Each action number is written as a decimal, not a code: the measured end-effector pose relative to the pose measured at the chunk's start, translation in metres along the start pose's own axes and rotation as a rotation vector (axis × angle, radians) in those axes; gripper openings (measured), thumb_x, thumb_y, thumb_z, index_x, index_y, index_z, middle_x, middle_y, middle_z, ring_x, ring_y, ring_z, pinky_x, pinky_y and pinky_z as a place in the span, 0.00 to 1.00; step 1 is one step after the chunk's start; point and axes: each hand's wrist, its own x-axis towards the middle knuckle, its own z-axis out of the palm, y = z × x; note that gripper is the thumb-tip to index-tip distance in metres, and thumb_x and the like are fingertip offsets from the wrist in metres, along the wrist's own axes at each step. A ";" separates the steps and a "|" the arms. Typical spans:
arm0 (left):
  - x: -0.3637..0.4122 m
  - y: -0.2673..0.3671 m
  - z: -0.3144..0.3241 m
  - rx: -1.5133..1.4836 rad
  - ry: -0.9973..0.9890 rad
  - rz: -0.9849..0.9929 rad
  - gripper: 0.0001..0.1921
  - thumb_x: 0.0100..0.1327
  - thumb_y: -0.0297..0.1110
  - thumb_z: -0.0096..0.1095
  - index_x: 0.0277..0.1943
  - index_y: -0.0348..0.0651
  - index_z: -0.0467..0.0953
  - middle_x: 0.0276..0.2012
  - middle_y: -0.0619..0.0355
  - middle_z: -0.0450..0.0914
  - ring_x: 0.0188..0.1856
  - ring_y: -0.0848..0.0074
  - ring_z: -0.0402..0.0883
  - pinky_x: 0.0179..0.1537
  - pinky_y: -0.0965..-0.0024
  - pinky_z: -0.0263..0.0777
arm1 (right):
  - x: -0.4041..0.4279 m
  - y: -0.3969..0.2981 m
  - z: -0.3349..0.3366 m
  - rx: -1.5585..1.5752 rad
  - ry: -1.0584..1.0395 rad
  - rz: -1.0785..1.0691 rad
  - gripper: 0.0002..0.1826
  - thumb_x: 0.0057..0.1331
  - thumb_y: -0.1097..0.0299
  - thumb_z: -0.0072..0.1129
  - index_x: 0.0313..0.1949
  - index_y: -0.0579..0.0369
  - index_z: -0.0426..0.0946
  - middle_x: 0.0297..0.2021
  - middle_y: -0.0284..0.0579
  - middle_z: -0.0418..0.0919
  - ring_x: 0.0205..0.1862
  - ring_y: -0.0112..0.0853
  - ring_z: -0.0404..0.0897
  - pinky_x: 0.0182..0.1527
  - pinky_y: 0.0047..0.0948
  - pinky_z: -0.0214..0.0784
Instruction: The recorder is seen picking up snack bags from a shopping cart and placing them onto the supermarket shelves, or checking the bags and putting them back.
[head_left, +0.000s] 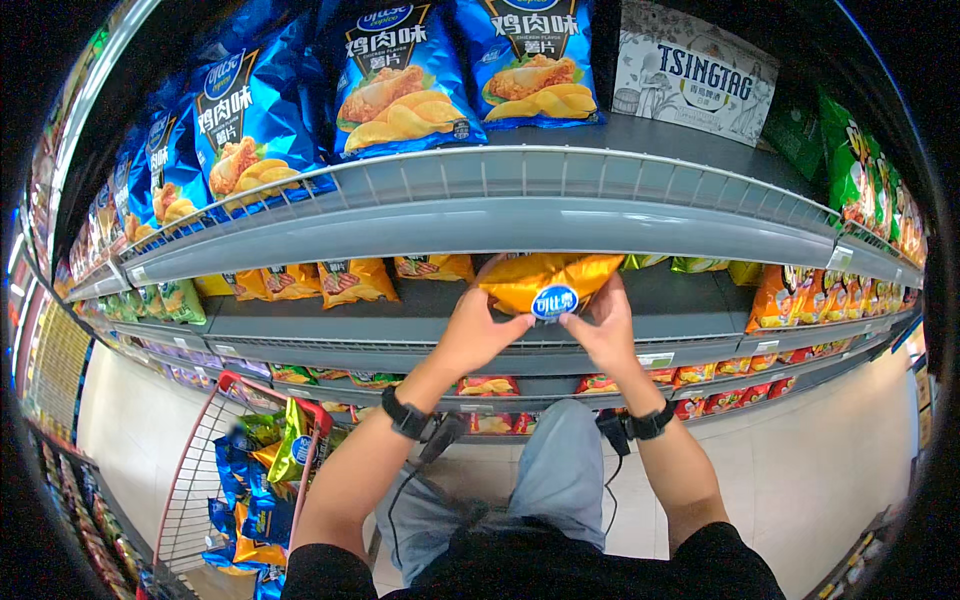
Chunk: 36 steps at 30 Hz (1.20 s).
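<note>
Between my two hands is an orange chip bag (551, 277) with a blue oval logo, held at the opening of the second shelf (675, 304), under the upper shelf's front edge. My left hand (484, 319) grips its left side, thumb on the lower front. On the right side, my right hand (604, 319) holds it the same way, fingers partly hidden behind the bag. Similar orange chip bags (356, 283) stand on that shelf to the left. A few green bags (699, 264) show behind and to the right.
Blue chip bags (405, 82) and a white printed carton (694, 75) stand on the top shelf behind a wire rail (525, 161). A red-trimmed shopping cart (199, 450) with blue, green and orange bags is at lower left. Orange bags (784, 296) fill the shelf's right side.
</note>
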 end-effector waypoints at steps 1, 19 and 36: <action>-0.009 0.002 -0.003 0.140 0.036 0.126 0.37 0.48 0.25 0.70 0.63 0.36 0.62 0.59 0.46 0.67 0.58 0.61 0.70 0.57 0.66 0.66 | -0.009 -0.008 0.002 0.006 -0.034 0.010 0.39 0.51 0.84 0.61 0.62 0.59 0.54 0.57 0.47 0.65 0.60 0.35 0.66 0.63 0.35 0.55; -0.184 0.035 -0.034 -0.213 0.224 -0.199 0.35 0.47 0.27 0.75 0.59 0.34 0.65 0.51 0.52 0.76 0.53 0.73 0.75 0.54 0.70 0.69 | -0.111 -0.039 0.062 -0.003 -0.608 0.342 0.48 0.48 0.68 0.75 0.64 0.58 0.54 0.61 0.46 0.63 0.65 0.35 0.61 0.66 0.36 0.51; -0.214 0.011 -0.012 -0.503 0.288 -0.392 0.40 0.50 0.25 0.72 0.63 0.37 0.55 0.56 0.54 0.70 0.57 0.75 0.70 0.57 0.69 0.66 | -0.125 -0.018 0.080 0.278 -0.417 0.593 0.32 0.57 0.68 0.68 0.57 0.60 0.62 0.51 0.42 0.74 0.53 0.28 0.74 0.56 0.30 0.67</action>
